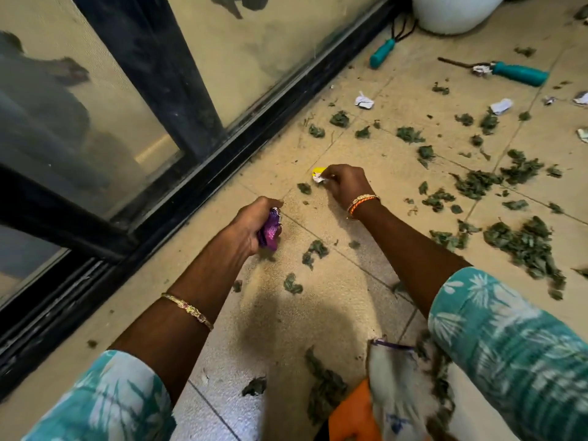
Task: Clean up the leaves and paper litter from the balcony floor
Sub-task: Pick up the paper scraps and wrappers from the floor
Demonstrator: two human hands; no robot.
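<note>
Door frame (pixel 197 173): a black sliding frame with dusty glass is seen left of both hands, its track running along the floor edge.
Left hand (pixel 251 224): curled round a crumpled purple wrapper (pixel 270 232), shiny and foil-like, held just above the floor.
Floor (pixel 286 316): pale beige tiles with a grainy surface and thin dark joints are seen under both hands.
Small leaves (pixel 313 249): shrivelled, dark green scraps lie between the two forearms and just beyond the left hand.
Right hand (pixel 348 186): fingertips are pinched on a crumpled white and yellow paper scrap (pixel 319 176), which touches the floor, ahead of the left hand.
Paper litter (pixel 364 101): crumpled white pieces are scattered well beyond the right hand.
Leaf piles (pixel 521 246): denser heaps of curled green leaves lie right of the right forearm.
Garden tools (pixel 518 73): two with smooth teal handles lie far beyond the right hand.
White pot (pixel 451 14): a rounded, matte base is seen at the far top; its contents cannot be told.
Sleeves (pixel 509 329): teal fabric with a white leaf print.
</note>
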